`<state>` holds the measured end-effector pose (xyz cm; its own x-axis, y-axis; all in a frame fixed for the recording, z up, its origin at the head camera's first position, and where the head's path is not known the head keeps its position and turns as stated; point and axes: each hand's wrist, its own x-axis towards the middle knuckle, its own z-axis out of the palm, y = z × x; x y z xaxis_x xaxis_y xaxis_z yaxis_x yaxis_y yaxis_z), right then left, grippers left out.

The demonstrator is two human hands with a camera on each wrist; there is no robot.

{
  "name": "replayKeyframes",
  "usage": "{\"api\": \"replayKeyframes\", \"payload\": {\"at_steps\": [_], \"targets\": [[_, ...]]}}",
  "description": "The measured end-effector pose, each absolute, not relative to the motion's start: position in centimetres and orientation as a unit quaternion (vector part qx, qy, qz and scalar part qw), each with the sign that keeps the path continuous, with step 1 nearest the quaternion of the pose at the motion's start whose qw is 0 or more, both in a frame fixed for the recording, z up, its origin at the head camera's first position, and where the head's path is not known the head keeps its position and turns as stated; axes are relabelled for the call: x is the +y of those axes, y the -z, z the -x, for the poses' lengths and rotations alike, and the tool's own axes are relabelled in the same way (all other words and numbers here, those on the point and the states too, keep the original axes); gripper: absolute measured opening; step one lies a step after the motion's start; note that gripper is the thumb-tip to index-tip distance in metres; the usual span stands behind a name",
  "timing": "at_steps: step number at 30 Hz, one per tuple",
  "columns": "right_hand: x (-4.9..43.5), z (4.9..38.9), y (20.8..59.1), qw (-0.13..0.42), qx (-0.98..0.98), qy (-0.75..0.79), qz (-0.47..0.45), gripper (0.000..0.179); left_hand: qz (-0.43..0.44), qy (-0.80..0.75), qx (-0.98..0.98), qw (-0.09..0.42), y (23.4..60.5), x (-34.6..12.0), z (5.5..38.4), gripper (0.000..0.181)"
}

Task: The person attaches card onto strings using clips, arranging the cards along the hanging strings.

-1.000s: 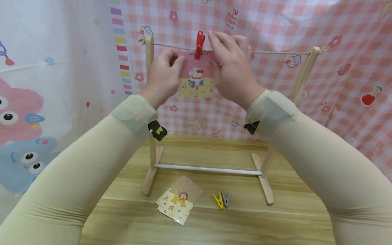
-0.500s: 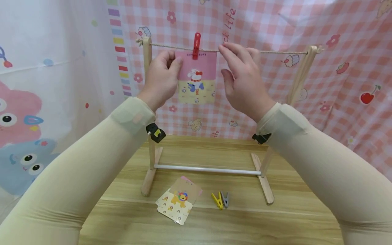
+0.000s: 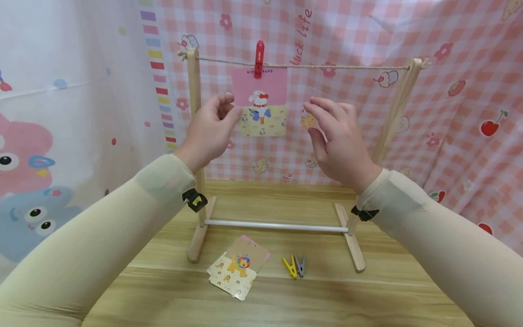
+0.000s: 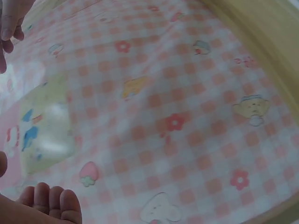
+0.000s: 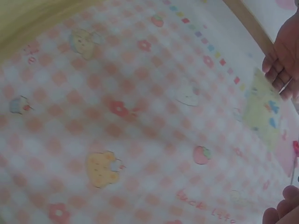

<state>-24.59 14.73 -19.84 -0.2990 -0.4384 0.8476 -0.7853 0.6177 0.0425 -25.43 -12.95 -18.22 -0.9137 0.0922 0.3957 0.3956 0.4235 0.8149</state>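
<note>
Left hand and right hand now sit lower, released, presumably because the peg above holds the card between.

At the centre of the head view, a hand could pass under the pink-and-yellow card, between the left hand and right hand, and above the white crossbar. Across the upper part, the twine blocks a straight rise, with the red clothespin jutting above it left of centre. At lower centre, a narrow gap parts the card stack from the yellow clothespin.
</note>
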Motion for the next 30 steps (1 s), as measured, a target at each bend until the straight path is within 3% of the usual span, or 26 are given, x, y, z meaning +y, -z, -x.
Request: {"api": "replayKeyframes", "payload": {"at_steps": [9,19,30], "targets": [[16.2,24.8,23.6,0.413,-0.803,-0.203,-0.379,0.042,0.17,0.453,-0.869,0.102,22.0,-13.9,24.5,0.062],[16.8,24.2,27.6,0.346,-0.841,-0.217,-0.355,0.042,0.203,0.347,-0.907,0.127,26.5,-13.8,23.6,0.068],[17.6,23.3,32.3,0.258,-0.881,-0.203,-0.342,0.035,0.219,0.267,-0.936,0.07,31.3,-13.8,22.7,0.069]]}}
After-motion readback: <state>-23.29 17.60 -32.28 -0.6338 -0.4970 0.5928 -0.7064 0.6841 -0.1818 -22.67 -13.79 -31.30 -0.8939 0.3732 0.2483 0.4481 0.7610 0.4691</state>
